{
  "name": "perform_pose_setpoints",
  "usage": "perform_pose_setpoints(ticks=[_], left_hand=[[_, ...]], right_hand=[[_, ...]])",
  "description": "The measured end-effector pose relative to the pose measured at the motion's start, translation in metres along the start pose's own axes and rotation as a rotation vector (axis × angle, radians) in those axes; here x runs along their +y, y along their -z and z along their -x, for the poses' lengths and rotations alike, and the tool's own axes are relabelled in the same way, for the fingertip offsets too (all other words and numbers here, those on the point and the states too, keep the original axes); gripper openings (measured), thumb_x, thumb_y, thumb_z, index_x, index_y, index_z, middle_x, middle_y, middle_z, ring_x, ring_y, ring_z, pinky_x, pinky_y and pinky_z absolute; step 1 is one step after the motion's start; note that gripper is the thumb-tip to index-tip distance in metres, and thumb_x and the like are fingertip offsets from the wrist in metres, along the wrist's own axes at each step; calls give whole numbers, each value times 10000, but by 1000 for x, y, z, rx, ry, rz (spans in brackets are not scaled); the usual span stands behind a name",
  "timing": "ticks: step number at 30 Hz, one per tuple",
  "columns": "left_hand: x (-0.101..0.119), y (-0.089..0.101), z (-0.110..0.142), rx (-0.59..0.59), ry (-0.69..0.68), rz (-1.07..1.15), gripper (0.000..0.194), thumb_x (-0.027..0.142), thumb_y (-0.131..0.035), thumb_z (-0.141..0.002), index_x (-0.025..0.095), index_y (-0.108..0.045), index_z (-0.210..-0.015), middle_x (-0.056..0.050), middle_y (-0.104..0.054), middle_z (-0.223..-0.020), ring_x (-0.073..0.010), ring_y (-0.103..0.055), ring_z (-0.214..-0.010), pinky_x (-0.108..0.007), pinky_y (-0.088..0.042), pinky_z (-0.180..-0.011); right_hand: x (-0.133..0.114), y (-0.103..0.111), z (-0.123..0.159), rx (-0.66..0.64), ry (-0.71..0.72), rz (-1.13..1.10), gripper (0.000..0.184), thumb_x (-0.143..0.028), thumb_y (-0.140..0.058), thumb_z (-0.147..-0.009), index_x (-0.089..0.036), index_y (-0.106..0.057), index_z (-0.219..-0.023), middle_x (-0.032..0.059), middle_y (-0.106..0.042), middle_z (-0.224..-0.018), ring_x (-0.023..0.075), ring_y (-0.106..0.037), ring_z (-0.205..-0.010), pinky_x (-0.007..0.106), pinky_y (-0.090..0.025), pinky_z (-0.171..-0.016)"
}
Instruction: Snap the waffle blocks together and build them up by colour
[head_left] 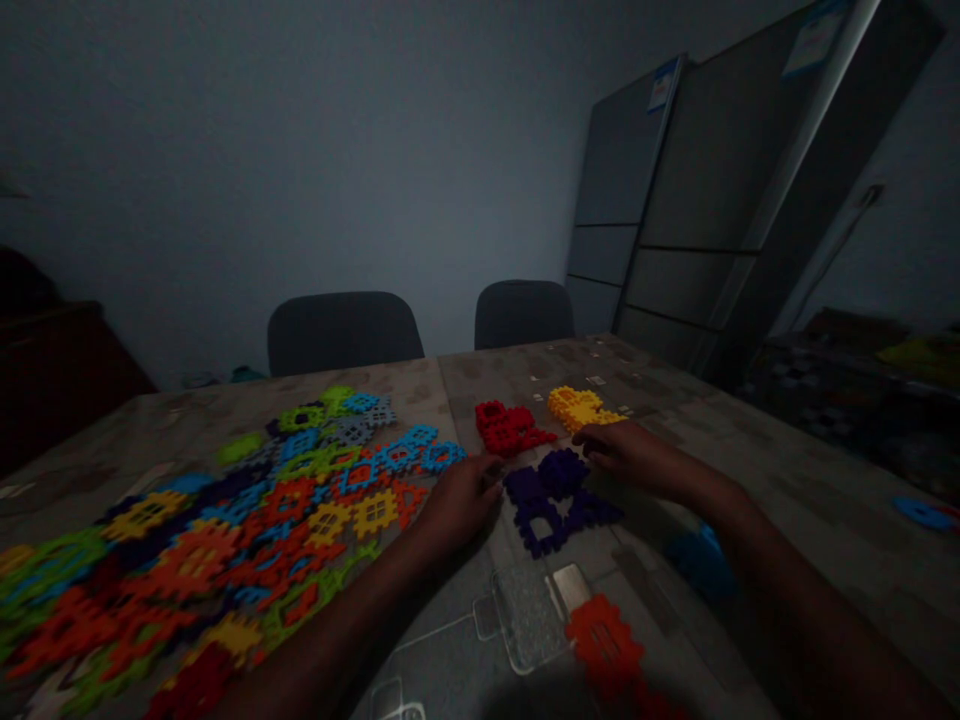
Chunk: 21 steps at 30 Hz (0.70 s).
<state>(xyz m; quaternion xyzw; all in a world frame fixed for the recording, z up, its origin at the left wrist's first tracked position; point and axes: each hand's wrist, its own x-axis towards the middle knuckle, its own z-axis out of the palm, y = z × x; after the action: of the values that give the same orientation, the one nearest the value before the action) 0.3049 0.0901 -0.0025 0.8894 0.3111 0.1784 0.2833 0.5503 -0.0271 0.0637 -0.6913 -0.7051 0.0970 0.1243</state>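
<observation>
Two dark chairs (345,330) stand behind the table (480,620), before the wall (420,150).

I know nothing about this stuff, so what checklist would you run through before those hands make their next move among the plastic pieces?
1. Both hands in view: ok, left hand and right hand both show.
2. Purple pieces within reach: ok, they lie between the hands.
3. Red pieces and yellow pieces in separate groups: ok.
4. Big heap all one colour: not ok, it mixes green, blue, orange, yellow and more.
5. Fingers free of pieces: cannot tell, the picture is too dark around the fingertips.
6. Blue piece fully visible: not ok, the right forearm partly hides it.
</observation>
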Motion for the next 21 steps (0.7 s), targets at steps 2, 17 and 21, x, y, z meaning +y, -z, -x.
perform_pose_setpoints(ticks=[2, 17, 21], left_hand=[[1, -4, -1, -16, -3, 29, 400, 91, -597, -850, 179, -684, -1231, -82, -749, -1201, -238, -694, -1089, -315, -523, -935], [2, -13, -7, -41, -8, 119, 456, 47, -569, -832, 159, -678, -1261, -94, -724, -1273, -247, -658, -1190, -326, -475, -1027], [3, -13, -7, -37, -3, 120, 453, 47, -568, -830, 162, -687, -1252, -97, -729, -1264, -253, -659, -1188, -340, -470, -1036]], right_hand=[[3, -3, -1, -11, -18, 10, 323, -115, -541, -866, -166, -707, -1139, 128, -758, -1097, 259, -708, -972, 332, -513, -830], [7, -20, -6, 1, -23, -40, 537, -200, -715, -789, -156, -646, -1319, 175, -657, -1341, 339, -603, -1229, 431, -452, -1021], [7, -28, -9, -10, 37, -97, 712, -153, -754, -734, -186, -566, -1421, 141, -553, -1484, 318, -491, -1367, 459, -346, -1147]])
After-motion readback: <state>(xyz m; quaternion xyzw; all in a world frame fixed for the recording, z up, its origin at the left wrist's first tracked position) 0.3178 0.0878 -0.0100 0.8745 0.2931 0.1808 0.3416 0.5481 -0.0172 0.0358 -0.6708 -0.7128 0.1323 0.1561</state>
